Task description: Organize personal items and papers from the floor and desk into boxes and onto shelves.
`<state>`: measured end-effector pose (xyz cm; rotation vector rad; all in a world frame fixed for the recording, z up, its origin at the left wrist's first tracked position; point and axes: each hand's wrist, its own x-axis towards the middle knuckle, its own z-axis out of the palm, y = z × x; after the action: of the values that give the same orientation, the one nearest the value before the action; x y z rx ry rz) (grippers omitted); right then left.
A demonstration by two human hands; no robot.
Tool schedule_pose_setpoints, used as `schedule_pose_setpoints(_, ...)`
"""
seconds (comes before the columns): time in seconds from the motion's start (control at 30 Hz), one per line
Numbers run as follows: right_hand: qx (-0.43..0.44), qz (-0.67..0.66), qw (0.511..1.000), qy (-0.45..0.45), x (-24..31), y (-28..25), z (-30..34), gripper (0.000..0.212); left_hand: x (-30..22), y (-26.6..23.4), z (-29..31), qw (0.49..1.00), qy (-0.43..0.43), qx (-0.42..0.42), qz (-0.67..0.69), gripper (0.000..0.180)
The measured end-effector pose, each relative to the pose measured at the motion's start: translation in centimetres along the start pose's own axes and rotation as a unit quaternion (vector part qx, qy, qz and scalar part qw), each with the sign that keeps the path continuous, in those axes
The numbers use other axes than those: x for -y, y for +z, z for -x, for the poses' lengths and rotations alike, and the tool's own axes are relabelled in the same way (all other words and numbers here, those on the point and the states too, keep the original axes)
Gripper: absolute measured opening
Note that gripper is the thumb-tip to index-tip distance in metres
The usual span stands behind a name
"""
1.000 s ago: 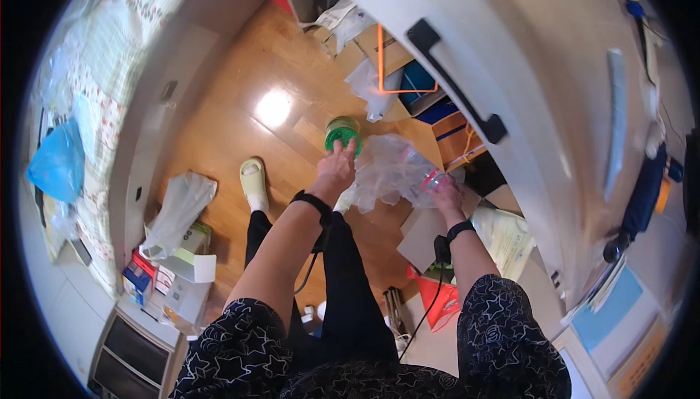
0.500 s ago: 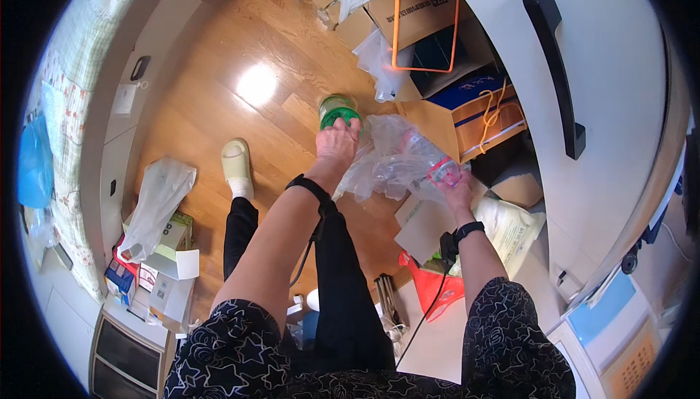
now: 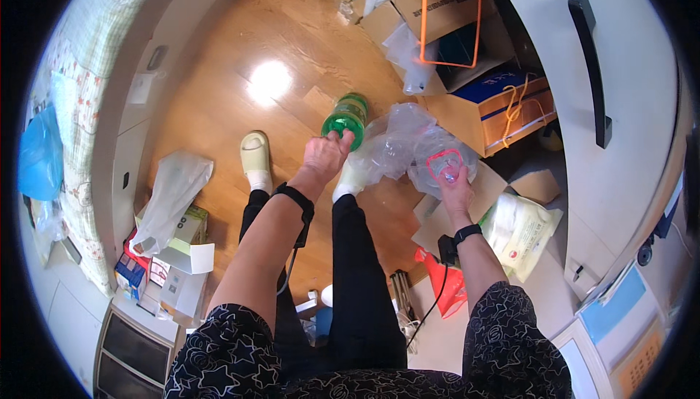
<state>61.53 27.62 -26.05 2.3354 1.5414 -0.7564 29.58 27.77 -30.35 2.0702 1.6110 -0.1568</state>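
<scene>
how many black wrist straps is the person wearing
2: one black strap on the wrist of the left hand, which holds the green container; another on the wrist of the right hand.

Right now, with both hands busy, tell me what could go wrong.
The left hand grips the green bottle only at its near end, so it might slip or swing.

The clear bottle in the right hand overlaps the crumpled clear plastic in view, which could catch and drag along.

That plastic also appears right beside the right foot, so a step could tangle or slide.
</scene>
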Motion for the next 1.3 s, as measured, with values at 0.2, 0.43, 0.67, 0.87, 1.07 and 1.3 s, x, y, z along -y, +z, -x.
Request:
schedule_pose_setpoints(0.2, -0.030, 0.048, 0.998, -0.035, 3.1, 1.2, 2.3, 0.044, 4.1, -3.2, 2.5, 0.991, -0.088, 0.089, 0.056, 0.025)
schedule_pose_setpoints(0.43, 0.043, 0.078, 0.982, -0.165, 11.6, 0.8, 5.7, 0.031, 12.4, -6.9, 10.4, 0.971, -0.219, 0.072, 0.068, 0.033)
schedule_pose_setpoints(0.67, 0.173, 0.120, 0.902, -0.378, 25.8, 0.2, 9.3, 0.049, 21.7, -9.6, 18.9, 0.960, -0.270, 0.057, 0.053, 0.034)
schedule_pose_setpoints(0.87, 0.144, 0.125, 0.822, -0.536, 37.4, 4.4, 10.2, 0.047, 28.5, -9.9, 23.2, 0.954, -0.290, 0.060, 0.049, 0.034)
schedule_pose_setpoints(1.07, 0.190, 0.129, 0.790, -0.569, 48.4, 9.0, 10.2, 0.058, 33.2, -9.9, 25.6, 0.928, -0.353, 0.114, 0.023, 0.035)
schedule_pose_setpoints(1.3, 0.196, -0.004, 0.839, -0.507, 54.4, 13.3, 11.3, 0.044, 39.1, -5.1, 26.9, 0.939, -0.340, 0.047, 0.017, 0.043)
